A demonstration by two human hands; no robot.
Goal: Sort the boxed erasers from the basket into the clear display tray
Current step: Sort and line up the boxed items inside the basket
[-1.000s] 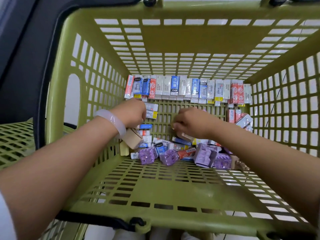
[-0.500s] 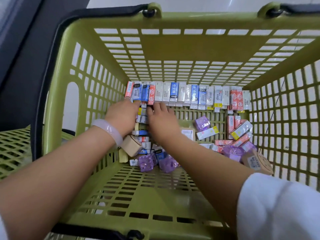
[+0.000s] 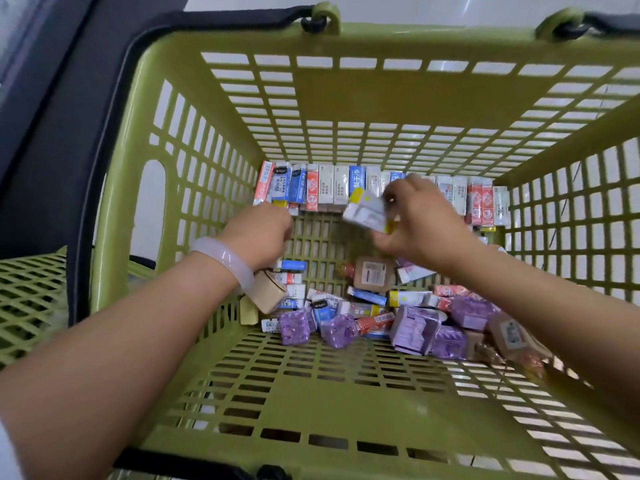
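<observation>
A green plastic basket (image 3: 346, 98) holds many boxed erasers. A row of boxed erasers (image 3: 325, 183) stands upright along the far wall. More lie loose in a pile (image 3: 367, 299) in the middle. My right hand (image 3: 426, 226) is raised in front of the row and grips a few white boxed erasers with yellow ends (image 3: 365, 213). My left hand (image 3: 263, 233), with a pale bangle on the wrist, is down at the row's left end. Its fingers are curled away from the camera, so I cannot see whether it holds anything. No clear display tray is in view.
Purple wrapped cubes (image 3: 294, 327), purple boxes (image 3: 415, 329) and brown cardboard boxes (image 3: 372, 273) lie mixed into the pile. A black carry handle (image 3: 104, 133) hangs along the basket's left side. Another green mesh surface (image 3: 27, 299) sits at the left.
My right hand moved right from beside the left hand and lifted a few white boxed erasers. The left hand stayed near the row's left end. The camera view shifted slightly.
</observation>
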